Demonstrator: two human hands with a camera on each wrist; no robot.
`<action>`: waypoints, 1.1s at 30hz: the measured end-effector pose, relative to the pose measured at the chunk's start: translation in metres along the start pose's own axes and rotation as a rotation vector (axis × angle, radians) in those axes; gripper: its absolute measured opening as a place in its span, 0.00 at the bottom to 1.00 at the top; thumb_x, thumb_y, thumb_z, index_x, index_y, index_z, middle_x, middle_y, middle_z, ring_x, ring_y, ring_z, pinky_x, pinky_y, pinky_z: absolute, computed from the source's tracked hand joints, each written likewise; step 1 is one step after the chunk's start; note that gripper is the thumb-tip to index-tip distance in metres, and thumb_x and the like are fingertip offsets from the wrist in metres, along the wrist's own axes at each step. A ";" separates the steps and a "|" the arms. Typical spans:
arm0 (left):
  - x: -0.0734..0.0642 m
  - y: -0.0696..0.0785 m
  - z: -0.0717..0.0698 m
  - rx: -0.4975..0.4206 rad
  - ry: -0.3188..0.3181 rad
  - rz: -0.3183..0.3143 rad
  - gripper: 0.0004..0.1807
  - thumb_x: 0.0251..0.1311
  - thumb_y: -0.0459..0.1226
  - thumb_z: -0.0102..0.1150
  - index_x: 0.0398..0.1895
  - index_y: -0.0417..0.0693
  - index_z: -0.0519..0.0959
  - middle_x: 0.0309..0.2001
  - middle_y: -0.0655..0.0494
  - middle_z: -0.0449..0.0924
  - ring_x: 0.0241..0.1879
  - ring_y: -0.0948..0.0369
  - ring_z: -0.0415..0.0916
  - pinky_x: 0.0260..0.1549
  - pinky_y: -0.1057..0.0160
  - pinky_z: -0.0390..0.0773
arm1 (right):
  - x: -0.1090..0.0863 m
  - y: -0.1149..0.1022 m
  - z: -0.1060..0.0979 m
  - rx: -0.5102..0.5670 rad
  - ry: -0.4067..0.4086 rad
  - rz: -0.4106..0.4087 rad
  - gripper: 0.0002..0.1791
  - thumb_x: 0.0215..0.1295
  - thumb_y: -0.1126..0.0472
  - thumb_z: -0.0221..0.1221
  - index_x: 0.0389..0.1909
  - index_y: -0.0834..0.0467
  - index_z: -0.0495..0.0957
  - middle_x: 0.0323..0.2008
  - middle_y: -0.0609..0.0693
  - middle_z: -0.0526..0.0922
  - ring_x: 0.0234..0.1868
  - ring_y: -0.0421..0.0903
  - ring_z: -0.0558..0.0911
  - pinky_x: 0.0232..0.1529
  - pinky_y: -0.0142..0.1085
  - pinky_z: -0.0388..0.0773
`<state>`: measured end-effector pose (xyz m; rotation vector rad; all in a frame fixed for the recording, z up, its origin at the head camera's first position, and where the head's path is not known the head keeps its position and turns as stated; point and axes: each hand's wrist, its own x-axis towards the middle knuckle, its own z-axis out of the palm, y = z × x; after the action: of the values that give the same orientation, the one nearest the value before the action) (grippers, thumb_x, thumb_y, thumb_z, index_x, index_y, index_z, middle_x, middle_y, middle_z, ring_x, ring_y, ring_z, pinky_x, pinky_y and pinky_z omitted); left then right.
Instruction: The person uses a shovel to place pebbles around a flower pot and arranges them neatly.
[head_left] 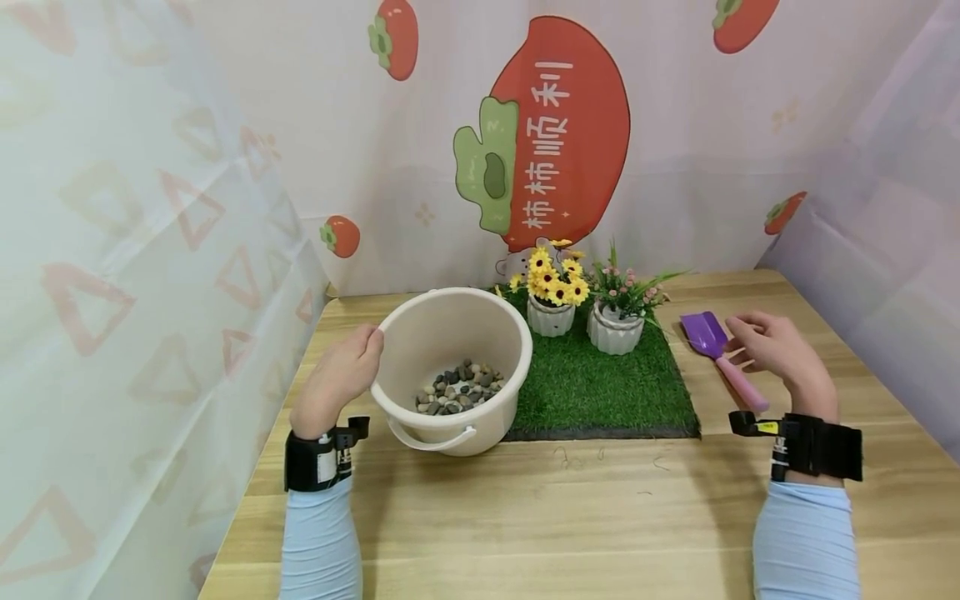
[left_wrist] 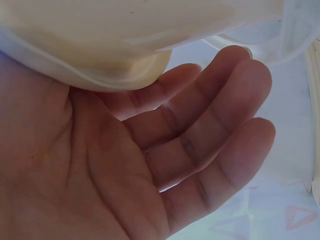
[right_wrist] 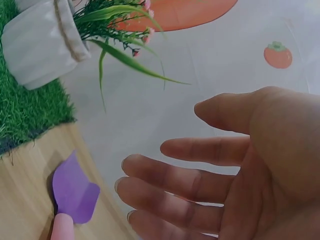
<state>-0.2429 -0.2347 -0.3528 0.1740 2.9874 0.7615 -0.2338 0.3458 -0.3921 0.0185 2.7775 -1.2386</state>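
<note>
A cream plastic bucket (head_left: 452,417) with pebbles (head_left: 459,387) in its bottom stands tilted toward me at the left of the mat. My left hand (head_left: 343,377) grips its rim on the left side, thumb at the top edge. In the left wrist view the fingers (left_wrist: 200,145) bend under the bucket's rim (left_wrist: 100,75); the thumb is hidden there. My right hand (head_left: 776,348) hovers beside a small trowel (head_left: 705,335) with a purple blade and pink handle. Its fingers (right_wrist: 175,182) are spread and relaxed in the right wrist view, holding nothing.
On the artificial grass mat (head_left: 600,400) stand a white pot of yellow flowers (head_left: 551,317) and a white pot of pink flowers (head_left: 615,332). The wooden table (head_left: 555,517) is bounded by printed curtains (head_left: 420,167) at the back and both sides.
</note>
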 end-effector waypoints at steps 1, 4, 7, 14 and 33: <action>0.000 0.000 0.000 0.002 0.002 -0.002 0.28 0.76 0.52 0.24 0.57 0.45 0.70 0.45 0.45 0.81 0.47 0.50 0.78 0.42 0.53 0.73 | 0.000 0.002 0.000 -0.006 -0.003 0.002 0.39 0.77 0.42 0.39 0.69 0.74 0.56 0.49 0.75 0.78 0.36 0.43 0.85 0.37 0.38 0.83; 0.001 0.000 0.000 0.001 0.005 0.010 0.27 0.77 0.51 0.24 0.56 0.43 0.71 0.44 0.45 0.80 0.46 0.50 0.78 0.42 0.53 0.74 | 0.000 0.007 0.001 -0.022 -0.011 0.015 0.41 0.76 0.41 0.38 0.69 0.75 0.56 0.51 0.76 0.77 0.38 0.49 0.86 0.38 0.41 0.84; 0.001 0.000 0.001 -0.004 0.009 0.017 0.27 0.77 0.51 0.25 0.55 0.43 0.71 0.43 0.45 0.80 0.44 0.51 0.78 0.41 0.54 0.74 | 0.000 0.012 0.002 -0.041 -0.019 0.034 0.42 0.76 0.40 0.36 0.69 0.76 0.54 0.51 0.77 0.76 0.42 0.57 0.85 0.40 0.45 0.84; 0.000 -0.001 0.003 -0.004 0.001 0.008 0.27 0.77 0.51 0.25 0.55 0.43 0.71 0.43 0.45 0.80 0.43 0.51 0.78 0.39 0.56 0.73 | 0.000 0.023 0.000 -0.124 -0.025 0.101 0.43 0.76 0.39 0.35 0.68 0.77 0.55 0.52 0.78 0.75 0.44 0.63 0.83 0.39 0.49 0.83; 0.001 0.000 0.001 0.001 -0.002 0.004 0.28 0.77 0.52 0.25 0.59 0.44 0.70 0.45 0.44 0.81 0.46 0.50 0.78 0.42 0.53 0.74 | 0.012 0.039 0.006 -0.294 -0.068 0.181 0.39 0.75 0.41 0.40 0.61 0.78 0.63 0.44 0.72 0.80 0.39 0.62 0.82 0.34 0.46 0.79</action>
<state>-0.2435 -0.2341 -0.3536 0.1800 2.9868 0.7597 -0.2431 0.3673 -0.4264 0.1963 2.7947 -0.7683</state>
